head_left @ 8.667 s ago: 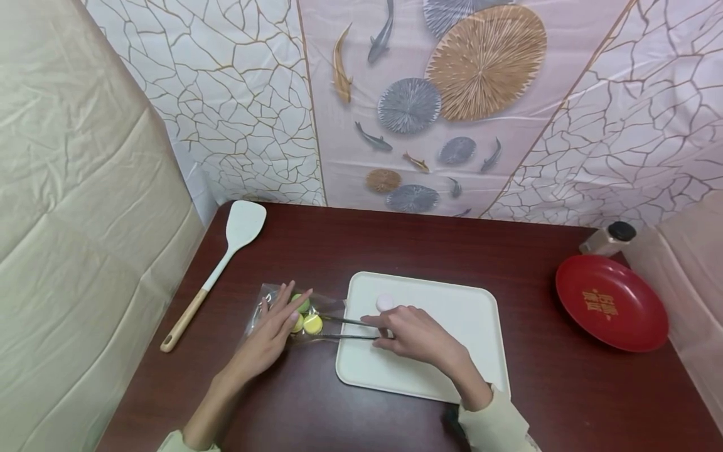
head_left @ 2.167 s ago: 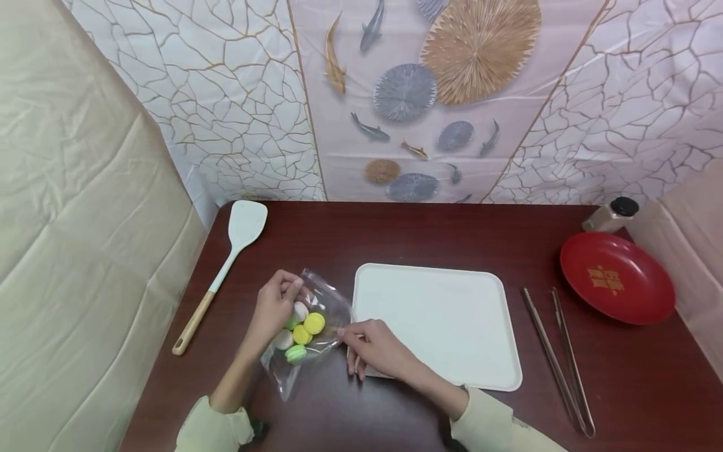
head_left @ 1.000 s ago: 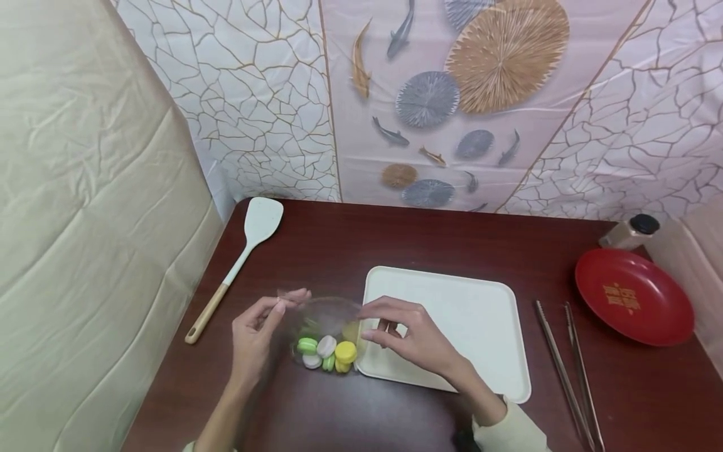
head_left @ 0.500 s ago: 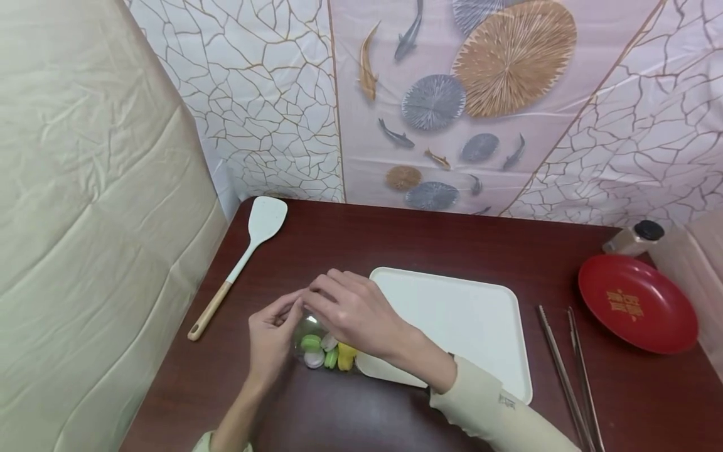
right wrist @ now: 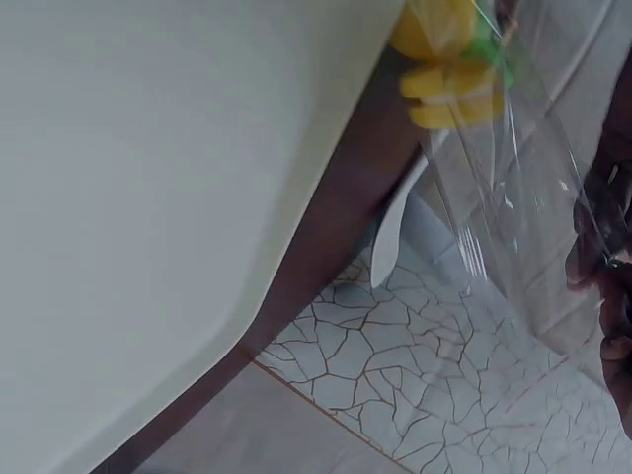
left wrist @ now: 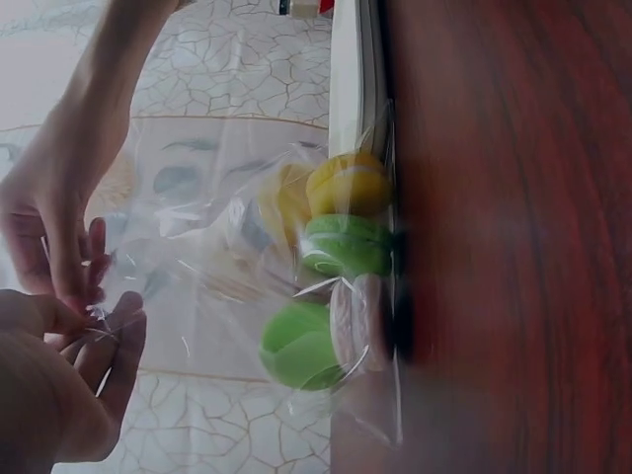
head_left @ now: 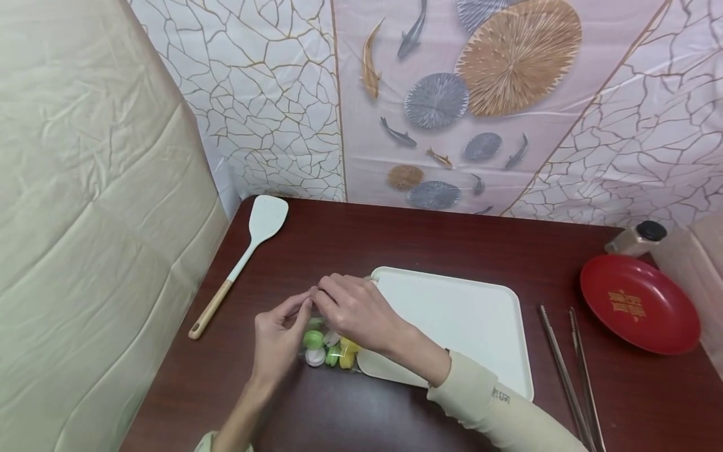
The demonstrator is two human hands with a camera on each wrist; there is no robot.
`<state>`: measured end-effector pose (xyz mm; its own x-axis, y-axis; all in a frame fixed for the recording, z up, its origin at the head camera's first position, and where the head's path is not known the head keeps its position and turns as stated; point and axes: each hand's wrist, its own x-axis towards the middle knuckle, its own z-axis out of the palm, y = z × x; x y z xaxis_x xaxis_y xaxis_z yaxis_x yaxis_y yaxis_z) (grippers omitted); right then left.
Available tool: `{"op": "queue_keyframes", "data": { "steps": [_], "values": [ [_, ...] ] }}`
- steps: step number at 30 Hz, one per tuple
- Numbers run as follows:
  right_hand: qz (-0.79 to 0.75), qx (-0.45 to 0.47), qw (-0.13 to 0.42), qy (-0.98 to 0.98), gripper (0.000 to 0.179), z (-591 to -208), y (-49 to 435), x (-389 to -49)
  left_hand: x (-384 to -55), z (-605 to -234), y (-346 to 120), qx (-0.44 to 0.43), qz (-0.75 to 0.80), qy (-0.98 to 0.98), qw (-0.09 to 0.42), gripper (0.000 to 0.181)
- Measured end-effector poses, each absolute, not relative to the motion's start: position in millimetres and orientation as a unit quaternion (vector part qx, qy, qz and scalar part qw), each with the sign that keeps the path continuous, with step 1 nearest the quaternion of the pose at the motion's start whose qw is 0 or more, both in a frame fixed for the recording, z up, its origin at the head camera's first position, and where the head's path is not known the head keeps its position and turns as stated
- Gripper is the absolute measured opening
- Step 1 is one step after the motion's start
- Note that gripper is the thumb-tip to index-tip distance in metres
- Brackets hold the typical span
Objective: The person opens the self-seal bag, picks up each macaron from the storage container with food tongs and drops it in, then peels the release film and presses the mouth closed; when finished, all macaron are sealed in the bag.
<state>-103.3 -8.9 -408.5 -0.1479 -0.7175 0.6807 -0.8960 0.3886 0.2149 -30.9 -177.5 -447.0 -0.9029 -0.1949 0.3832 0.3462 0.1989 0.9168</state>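
Note:
A clear zip bag [left wrist: 212, 281] stands upright with several macarons in its bottom: a yellow macaron [left wrist: 348, 185], green ones such as the green macaron [head_left: 313, 339], and a white macaron [head_left: 315, 357]. My left hand [head_left: 277, 342] pinches the bag's top edge between thumb and fingers. Right beside it, my right hand [head_left: 361, 314] pinches the same edge, the fingertips of both hands meeting. In the right wrist view the bag's film stretches down from the hands past a yellow macaron [right wrist: 454, 94]. From the head view, the right hand covers part of the bag.
A white tray [head_left: 452, 320] lies directly right of the bag. Metal tongs [head_left: 570, 376] rest beyond it, near a red plate [head_left: 638, 304] and a black-lidded jar [head_left: 635, 238]. On the left lies a white spatula [head_left: 240, 267] with a wooden handle.
The tongs, earlier in my right hand, now lie right of the tray. The white macaron has left the tray. The bag was raised upright, and my right hand moved left to my left hand.

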Motion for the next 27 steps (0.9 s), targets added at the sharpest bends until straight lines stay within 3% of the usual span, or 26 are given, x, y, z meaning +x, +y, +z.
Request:
{"op": "queue_keyframes", "data": {
  "steps": [7,13,27],
  "values": [
    [0.095,0.541,0.375,-0.747,0.012,-409.0,-11.3,-100.8,-33.2,-448.1,-180.1,-0.091,-0.542,-0.792,0.266,0.015],
    [0.167,0.525,0.367,-0.749,0.014,-410.3,-11.2,-101.0,-33.9,-450.8,-181.9,-0.112,-0.505,-0.805,0.292,0.016],
    [0.382,0.473,0.245,-0.755,0.016,-414.1,-12.2,-94.3,-30.9,-459.6,-185.0,-0.145,-0.532,-0.769,0.322,0.023]
  ]
}}
